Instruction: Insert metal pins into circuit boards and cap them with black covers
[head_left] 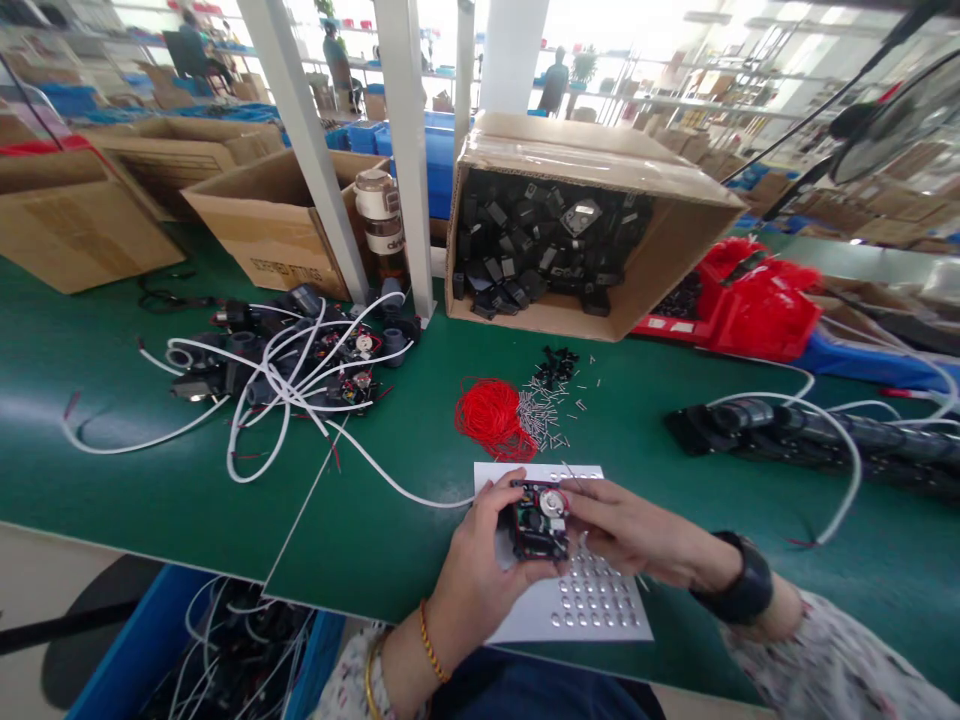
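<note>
My left hand (480, 565) is closed around a small black housing (538, 545), its open side facing up. Inside show a circuit board, a round silver part and thin red wires. A white cable (420, 497) runs from its left side across the bench. At the housing's right edge, my right hand (626, 525) has its fingers pinched together beside the round part. What they hold is hidden; a thin dark line sticks up near the fingertips. Under both hands lies a white sheet (517, 632) with rows of clear round domes.
Ahead lie a red wire bundle (491, 415), small metal screws (541, 410) and black pieces (559, 366). Cabled black units (255, 365) pile up left. A carton (585, 140) of black housings stands behind. Red bins (765, 310) and dark cylindrical units (795, 430) are right.
</note>
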